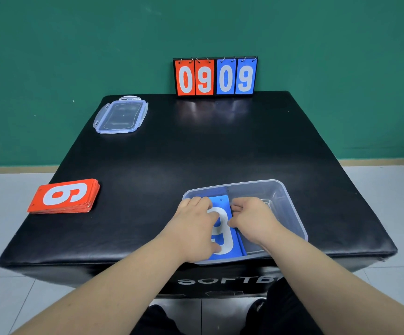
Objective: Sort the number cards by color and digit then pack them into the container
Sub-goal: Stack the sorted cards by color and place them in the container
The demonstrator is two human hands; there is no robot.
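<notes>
Both hands reach into the container (pixel 290 204): my left hand (pixel 193 221) and right hand (pixel 251 218) each pinch a long edge of the blue stack (pixel 222 233), probably squaring it in the left half to leave room. Well left of the container lies the red stack (pixel 65 197), and far beyond-left the lid (pixel 121 114).

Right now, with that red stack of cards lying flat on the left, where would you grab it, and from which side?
Probably from above, pinching the red stack across its long edges, thumb on the near edge, fingers on the far. It lies flat, and its loose cards are slightly fanned, so squeezing the narrow width should keep them together.
</notes>
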